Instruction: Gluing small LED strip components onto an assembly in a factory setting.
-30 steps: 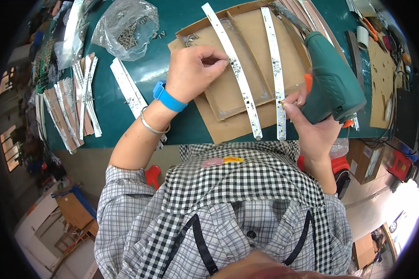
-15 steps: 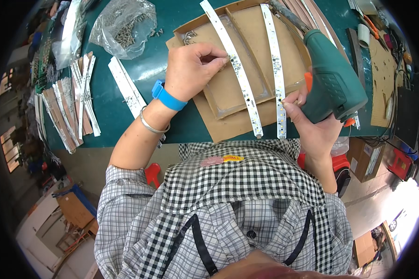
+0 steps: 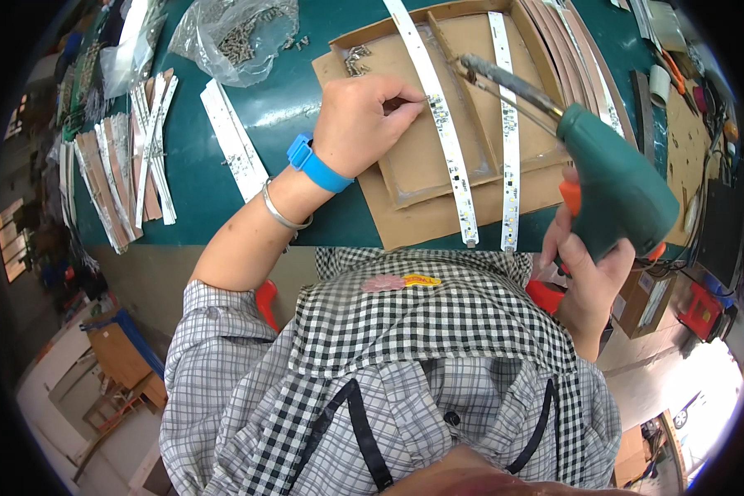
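My left hand (image 3: 365, 120), with a blue band and a metal bangle at the wrist, is closed in a pinch. Its fingertips meet the left edge of a white LED circuit strip (image 3: 450, 150); whatever they pinch is too small to make out. Beside it lies a second LED strip (image 3: 511, 157). Both strips rest across a shallow cardboard tray (image 3: 403, 192). My right hand (image 3: 591, 269) grips the handle of a green soldering gun (image 3: 624, 178) with an orange trigger. The gun's long metal tip points up and left, above the right strip and touching neither strip.
Small metal parts (image 3: 357, 59) sit in the tray's far left corner. A clear plastic bag (image 3: 236, 37) of similar parts stands far left. More strips (image 3: 233, 136) lie left of my arm, with stacked strips (image 3: 124, 165) further out. Long strips (image 3: 566, 50) lie right of the tray.
My right hand has drawn the soldering gun back from the strips, toward me and to the right, and its tip now shows clearly. My left hand keeps its pinch at the left strip.
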`<action>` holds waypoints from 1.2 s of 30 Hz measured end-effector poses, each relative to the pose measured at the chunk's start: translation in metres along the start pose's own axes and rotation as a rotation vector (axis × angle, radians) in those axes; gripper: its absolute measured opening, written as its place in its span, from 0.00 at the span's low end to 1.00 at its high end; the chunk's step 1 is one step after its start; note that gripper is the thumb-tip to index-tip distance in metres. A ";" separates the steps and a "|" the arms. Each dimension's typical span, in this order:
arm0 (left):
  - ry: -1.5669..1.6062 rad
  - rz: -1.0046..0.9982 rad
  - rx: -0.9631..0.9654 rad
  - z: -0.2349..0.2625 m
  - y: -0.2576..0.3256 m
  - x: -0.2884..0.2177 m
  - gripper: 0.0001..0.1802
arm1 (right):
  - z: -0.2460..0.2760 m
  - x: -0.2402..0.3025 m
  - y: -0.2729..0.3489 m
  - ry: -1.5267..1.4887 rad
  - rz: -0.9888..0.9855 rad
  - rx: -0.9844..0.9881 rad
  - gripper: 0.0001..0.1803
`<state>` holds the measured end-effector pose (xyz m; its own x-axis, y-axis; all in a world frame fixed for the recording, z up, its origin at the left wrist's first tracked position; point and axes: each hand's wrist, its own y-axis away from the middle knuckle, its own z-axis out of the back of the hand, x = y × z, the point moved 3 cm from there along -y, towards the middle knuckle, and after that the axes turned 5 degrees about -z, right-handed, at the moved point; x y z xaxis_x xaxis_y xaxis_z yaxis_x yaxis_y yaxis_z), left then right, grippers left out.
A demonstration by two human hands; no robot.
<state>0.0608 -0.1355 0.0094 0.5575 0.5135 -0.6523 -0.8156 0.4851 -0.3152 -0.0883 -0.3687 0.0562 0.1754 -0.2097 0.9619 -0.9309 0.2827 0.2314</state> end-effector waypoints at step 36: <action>0.007 -0.028 -0.018 -0.002 0.002 0.006 0.05 | 0.002 0.006 -0.011 0.048 0.012 0.067 0.40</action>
<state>0.0624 -0.1333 0.0037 0.5795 0.4946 -0.6477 -0.8021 0.4869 -0.3458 -0.0775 -0.3747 0.0593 0.1779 -0.1614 0.9707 -0.9522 0.2209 0.2112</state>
